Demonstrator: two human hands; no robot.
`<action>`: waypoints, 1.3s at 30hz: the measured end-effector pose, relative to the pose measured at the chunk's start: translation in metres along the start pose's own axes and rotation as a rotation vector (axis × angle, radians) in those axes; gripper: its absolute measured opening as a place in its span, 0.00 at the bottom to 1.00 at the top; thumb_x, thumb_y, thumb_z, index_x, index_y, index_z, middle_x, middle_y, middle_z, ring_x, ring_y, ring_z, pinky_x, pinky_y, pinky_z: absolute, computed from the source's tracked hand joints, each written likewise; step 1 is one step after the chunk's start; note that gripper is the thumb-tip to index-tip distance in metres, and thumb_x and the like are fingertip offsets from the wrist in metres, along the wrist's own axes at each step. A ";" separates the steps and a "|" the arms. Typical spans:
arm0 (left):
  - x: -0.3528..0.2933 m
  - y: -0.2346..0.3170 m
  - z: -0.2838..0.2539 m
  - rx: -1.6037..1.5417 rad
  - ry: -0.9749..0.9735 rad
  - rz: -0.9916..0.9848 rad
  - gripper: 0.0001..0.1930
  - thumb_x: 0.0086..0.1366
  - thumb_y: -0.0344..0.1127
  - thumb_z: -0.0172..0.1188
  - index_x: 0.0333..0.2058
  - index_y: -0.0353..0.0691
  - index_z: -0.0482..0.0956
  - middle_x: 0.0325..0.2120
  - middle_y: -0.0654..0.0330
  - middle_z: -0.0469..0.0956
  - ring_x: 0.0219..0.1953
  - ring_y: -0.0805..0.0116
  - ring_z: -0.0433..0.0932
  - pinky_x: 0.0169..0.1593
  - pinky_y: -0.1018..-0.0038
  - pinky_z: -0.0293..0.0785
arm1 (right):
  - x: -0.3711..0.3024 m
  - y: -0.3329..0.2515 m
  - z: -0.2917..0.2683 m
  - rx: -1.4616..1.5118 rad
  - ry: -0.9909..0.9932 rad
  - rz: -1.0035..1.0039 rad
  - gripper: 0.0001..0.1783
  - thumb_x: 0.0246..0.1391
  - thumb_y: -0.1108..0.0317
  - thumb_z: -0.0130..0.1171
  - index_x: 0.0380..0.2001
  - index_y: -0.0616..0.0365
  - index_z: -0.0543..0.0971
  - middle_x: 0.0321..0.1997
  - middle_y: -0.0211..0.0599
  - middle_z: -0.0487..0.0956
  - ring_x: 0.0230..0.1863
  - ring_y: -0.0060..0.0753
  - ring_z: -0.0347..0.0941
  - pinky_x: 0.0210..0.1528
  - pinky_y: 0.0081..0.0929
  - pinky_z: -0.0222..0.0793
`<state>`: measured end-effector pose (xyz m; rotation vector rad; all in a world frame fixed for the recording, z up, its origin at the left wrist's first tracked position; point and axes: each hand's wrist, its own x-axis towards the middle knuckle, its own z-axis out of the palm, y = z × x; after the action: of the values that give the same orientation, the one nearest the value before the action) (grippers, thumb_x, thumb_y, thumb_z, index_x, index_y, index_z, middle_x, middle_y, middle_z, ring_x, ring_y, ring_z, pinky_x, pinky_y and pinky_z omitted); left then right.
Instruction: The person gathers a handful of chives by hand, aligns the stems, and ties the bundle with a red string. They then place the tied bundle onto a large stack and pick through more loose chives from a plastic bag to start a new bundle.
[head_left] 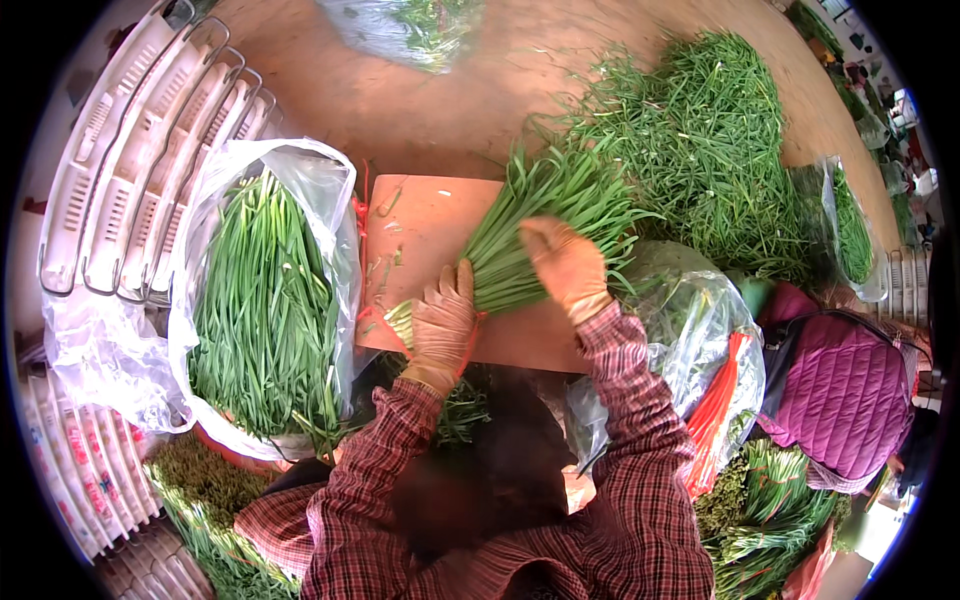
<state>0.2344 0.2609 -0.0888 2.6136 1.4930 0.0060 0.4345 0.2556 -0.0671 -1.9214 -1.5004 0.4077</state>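
Observation:
A bundle of garlic chives [497,258] lies slantwise across a reddish-brown board [520,337], its leaves fanning out to the upper right. My left hand [443,325], in an orange-tan glove, is closed around the pale stem end. A thin red tie [476,328] loops beside that hand and under the stems. My right hand [565,265], gloved alike, is over the leafy part with its fingers bent and close together. What those fingers hold, if anything, is hidden.
Left of the board stands a plastic-lined container of chives [262,300], beside stacked white crates [135,150]. A heap of loose chives [700,140] is at the far right. Red ties [718,415] hang over a clear plastic bag [690,300]. A person in a purple quilted jacket [840,385] is at right.

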 end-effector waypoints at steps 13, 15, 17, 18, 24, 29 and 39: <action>-0.002 -0.007 0.009 0.002 0.013 -0.004 0.47 0.50 0.48 0.74 0.66 0.41 0.61 0.55 0.54 0.72 0.46 0.55 0.79 0.45 0.59 0.76 | 0.044 0.040 -0.009 0.008 0.040 0.253 0.09 0.61 0.63 0.58 0.38 0.56 0.82 0.32 0.38 0.84 0.27 0.37 0.79 0.32 0.32 0.75; 0.003 -0.001 0.005 -0.036 -0.017 0.004 0.48 0.50 0.48 0.74 0.66 0.42 0.60 0.54 0.53 0.72 0.45 0.55 0.79 0.45 0.60 0.76 | 0.057 0.074 -0.031 0.654 0.224 0.605 0.07 0.61 0.67 0.58 0.38 0.58 0.81 0.30 0.34 0.83 0.23 0.25 0.76 0.26 0.24 0.72; 0.005 -0.010 -0.002 -0.028 -0.078 -0.048 0.46 0.50 0.46 0.74 0.66 0.40 0.61 0.51 0.52 0.74 0.45 0.53 0.80 0.46 0.58 0.77 | 0.047 0.039 -0.039 0.652 0.111 0.496 0.12 0.63 0.67 0.59 0.46 0.61 0.80 0.30 0.30 0.82 0.24 0.18 0.73 0.25 0.17 0.68; 0.006 -0.010 -0.005 -0.036 -0.110 -0.064 0.46 0.51 0.45 0.73 0.65 0.40 0.61 0.50 0.51 0.76 0.45 0.52 0.81 0.46 0.58 0.77 | 0.027 0.028 -0.039 0.756 -0.016 0.410 0.15 0.64 0.62 0.60 0.48 0.60 0.80 0.31 0.31 0.82 0.24 0.20 0.74 0.27 0.18 0.69; -0.007 -0.078 -0.058 -1.177 -0.524 -0.204 0.43 0.55 0.48 0.72 0.66 0.38 0.64 0.49 0.51 0.81 0.52 0.63 0.79 0.55 0.60 0.77 | -0.061 -0.023 -0.051 0.498 -0.968 0.483 0.36 0.62 0.40 0.59 0.57 0.62 0.76 0.49 0.41 0.81 0.43 0.29 0.78 0.46 0.28 0.75; -0.065 -0.074 -0.075 -1.803 -0.363 -0.038 0.47 0.56 0.44 0.70 0.70 0.35 0.57 0.66 0.55 0.64 0.64 0.64 0.66 0.67 0.65 0.61 | -0.067 -0.039 0.020 1.096 -0.577 0.303 0.36 0.61 0.42 0.62 0.56 0.65 0.76 0.60 0.47 0.77 0.61 0.37 0.72 0.64 0.34 0.68; -0.121 -0.105 -0.080 -2.090 0.445 -0.404 0.29 0.59 0.41 0.72 0.56 0.34 0.74 0.48 0.54 0.80 0.48 0.60 0.80 0.54 0.63 0.76 | -0.074 -0.209 -0.002 0.312 -0.516 -0.291 0.40 0.48 0.59 0.73 0.63 0.60 0.69 0.60 0.46 0.76 0.61 0.47 0.72 0.63 0.43 0.66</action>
<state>0.0772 0.2182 -0.0137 0.5953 0.8603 1.2767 0.2599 0.2113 0.0617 -1.3851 -1.8737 0.9919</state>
